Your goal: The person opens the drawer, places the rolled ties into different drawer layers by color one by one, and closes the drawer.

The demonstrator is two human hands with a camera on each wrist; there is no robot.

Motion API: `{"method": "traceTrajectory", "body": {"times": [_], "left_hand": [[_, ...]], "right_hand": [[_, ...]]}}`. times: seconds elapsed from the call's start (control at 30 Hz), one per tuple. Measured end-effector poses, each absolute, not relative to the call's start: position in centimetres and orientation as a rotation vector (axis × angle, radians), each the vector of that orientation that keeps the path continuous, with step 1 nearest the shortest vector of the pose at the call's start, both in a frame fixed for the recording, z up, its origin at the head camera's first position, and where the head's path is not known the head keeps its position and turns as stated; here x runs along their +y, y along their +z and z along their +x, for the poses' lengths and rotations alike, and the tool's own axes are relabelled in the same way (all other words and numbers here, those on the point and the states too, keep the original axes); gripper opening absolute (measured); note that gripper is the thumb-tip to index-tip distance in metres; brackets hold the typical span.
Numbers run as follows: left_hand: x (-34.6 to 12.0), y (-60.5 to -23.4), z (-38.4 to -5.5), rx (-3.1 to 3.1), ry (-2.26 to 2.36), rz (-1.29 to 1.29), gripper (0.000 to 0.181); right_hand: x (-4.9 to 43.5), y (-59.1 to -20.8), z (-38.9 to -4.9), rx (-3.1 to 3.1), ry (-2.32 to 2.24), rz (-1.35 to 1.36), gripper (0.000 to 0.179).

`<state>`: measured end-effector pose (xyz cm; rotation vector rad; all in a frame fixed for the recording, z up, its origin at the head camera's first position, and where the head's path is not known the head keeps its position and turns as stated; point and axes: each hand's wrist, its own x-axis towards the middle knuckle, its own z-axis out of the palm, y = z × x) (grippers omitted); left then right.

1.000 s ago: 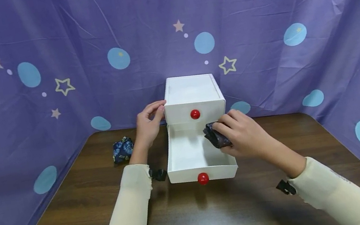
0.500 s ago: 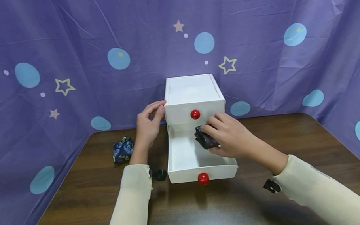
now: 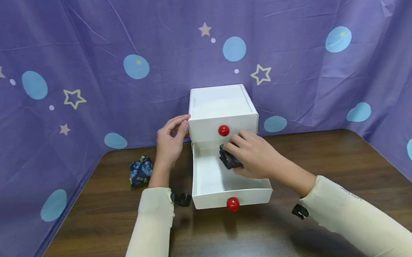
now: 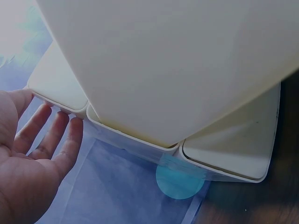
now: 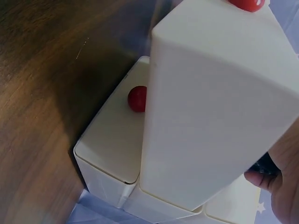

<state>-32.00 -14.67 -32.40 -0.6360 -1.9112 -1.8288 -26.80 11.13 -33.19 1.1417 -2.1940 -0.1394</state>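
My right hand [image 3: 256, 156] holds a dark folded cloth [image 3: 228, 157] between thumb and fingers, over the pulled-out drawer [image 3: 210, 200] of a white drawer unit [image 3: 219, 101]. In the right wrist view, only a bit of the dark cloth [image 5: 264, 166] shows beside the drawer. My left hand [image 3: 169, 146] rests its fingertips against the left front edge of the unit's top section. The left wrist view shows its fingers [image 4: 53, 135] extended and spread, touching that edge. The inside of the drawer is partly hidden by my right hand.
A dark blue patterned folded cloth [image 3: 141, 171] lies on the brown table [image 3: 85, 241], left of the unit. Red knobs mark the top drawer front [image 3: 204, 129] and the pulled-out one. Below, another shut drawer [image 5: 112, 135] shows. A purple curtain [image 3: 171, 24] hangs behind.
My right hand has moved left with the dark folded cloth, from the drawer's right side toward its middle. My left hand has stayed at the unit's edge.
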Motion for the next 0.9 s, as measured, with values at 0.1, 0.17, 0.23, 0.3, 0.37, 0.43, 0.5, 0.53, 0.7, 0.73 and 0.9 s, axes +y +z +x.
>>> {"method": "traceTrajectory", "body": {"times": [0.1, 0.17, 0.23, 0.3, 0.37, 0.43, 0.5, 0.53, 0.7, 0.73, 0.9], "left_hand": [[-14.7, -32.4, -32.0, -1.914, -1.828, -0.641, 0.029], [-14.7, -32.4, -31.9, -1.918, -1.826, -0.641, 0.029], [-14.7, -32.4, -31.9, -1.919, -1.827, -0.642, 0.029], [-14.6, -32.4, -31.9, -1.917, -1.828, -0.641, 0.029], [-14.7, -32.4, -31.9, -1.915, -1.826, -0.639, 0.029], [-14.7, -32.5, -32.2, -1.927, -1.815, -0.630, 0.029], [-14.8, -33.0, -32.9, -1.936, -1.806, -0.619, 0.029], [-14.9, -33.2, -33.2, -1.940, -1.803, -0.615, 0.029], [-15.0, -34.2, -34.5, -1.930, -1.806, -0.616, 0.030], [-15.0, -34.3, -34.6, -1.925, -1.806, -0.620, 0.030], [-15.1, -34.3, -34.5, -1.899, -1.796, -0.636, 0.030]], "right_hand": [[10.9, -33.6, -26.9, -2.239, -0.167, 1.128, 0.055], [10.7, -33.9, -27.0, -2.264, -0.177, 1.126, 0.054], [10.6, -34.1, -27.0, -2.286, -0.187, 1.121, 0.053], [10.4, -34.2, -27.0, -2.308, -0.195, 1.118, 0.053], [10.3, -34.3, -26.9, -2.333, -0.211, 1.115, 0.054], [10.1, -34.3, -26.9, -2.359, -0.233, 1.111, 0.055], [9.9, -34.3, -26.9, -2.390, -0.256, 1.109, 0.056], [9.9, -34.4, -26.9, -2.402, -0.266, 1.109, 0.056], [9.8, -34.6, -26.9, -2.454, -0.284, 1.101, 0.055], [9.8, -34.6, -26.9, -2.460, -0.284, 1.098, 0.055], [9.7, -34.5, -26.8, -2.503, -0.282, 1.091, 0.057]]}}
